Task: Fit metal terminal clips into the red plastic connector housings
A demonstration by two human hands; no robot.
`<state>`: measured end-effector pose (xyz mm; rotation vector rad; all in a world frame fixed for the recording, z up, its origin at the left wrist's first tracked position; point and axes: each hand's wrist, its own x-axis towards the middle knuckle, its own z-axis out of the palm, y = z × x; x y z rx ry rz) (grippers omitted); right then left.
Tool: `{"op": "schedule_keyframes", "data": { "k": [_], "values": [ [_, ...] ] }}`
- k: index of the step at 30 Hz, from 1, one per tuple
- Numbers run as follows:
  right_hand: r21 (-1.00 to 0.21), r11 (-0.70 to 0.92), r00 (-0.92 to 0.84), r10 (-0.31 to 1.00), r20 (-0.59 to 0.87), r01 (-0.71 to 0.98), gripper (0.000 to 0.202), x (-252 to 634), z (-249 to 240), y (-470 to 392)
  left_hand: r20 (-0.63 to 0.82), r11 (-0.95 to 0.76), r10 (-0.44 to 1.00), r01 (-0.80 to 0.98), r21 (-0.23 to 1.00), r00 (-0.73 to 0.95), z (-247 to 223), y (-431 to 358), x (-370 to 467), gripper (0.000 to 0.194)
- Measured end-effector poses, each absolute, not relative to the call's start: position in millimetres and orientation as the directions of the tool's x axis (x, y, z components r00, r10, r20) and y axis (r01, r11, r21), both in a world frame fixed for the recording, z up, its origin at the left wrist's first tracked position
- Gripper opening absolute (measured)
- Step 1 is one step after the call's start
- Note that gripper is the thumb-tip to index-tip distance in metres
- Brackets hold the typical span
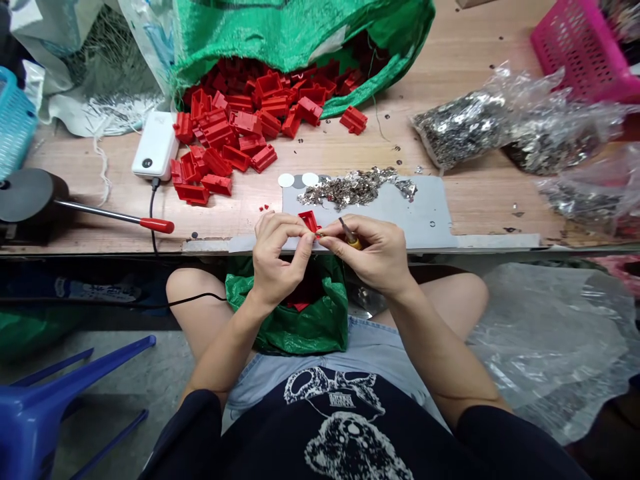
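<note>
Between the fingertips of my left hand point(280, 257) is a red plastic part point(309, 221), held at the table's front edge. My right hand point(373, 253) meets it from the right, closed around a tool with a yellow handle point(354, 241) and a dark shaft; its fingertips also pinch a tiny piece, too small to make out. Just beyond the hands, a heap of small metal pieces point(357, 188) lies on a grey mat point(430, 210). Many red parts point(245, 123) spill out of a green sack point(300, 33) at the back.
A white power bank point(156, 145) with a black cable and a lever with a red grip point(157, 225) are at left. Bags of metal pieces point(465, 127) and a pink basket point(583, 57) stand at right. A green bag point(300, 333) sits on my lap.
</note>
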<state>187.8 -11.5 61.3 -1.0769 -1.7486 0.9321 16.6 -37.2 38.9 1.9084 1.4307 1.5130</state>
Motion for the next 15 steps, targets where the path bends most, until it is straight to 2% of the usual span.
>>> {"op": "schedule_keyframes", "data": {
  "k": [6, 15],
  "values": [
    [-0.944, 0.233, -0.298, 0.941, 0.159, 0.233, 0.025, 190.5, 60.2, -10.5, 0.503, -0.454, 0.862, 0.343, 0.822, -0.066, 35.1, -36.3, 14.4, 0.016],
    [-0.963, 0.109, -0.328, 0.944, 0.024, 0.245, 0.023, 195.4, 46.0, -14.0, 0.539, -0.486, 0.842, 0.456, 0.746, 0.016, 29.3, -46.7, 8.9, 0.014]
  ]
}}
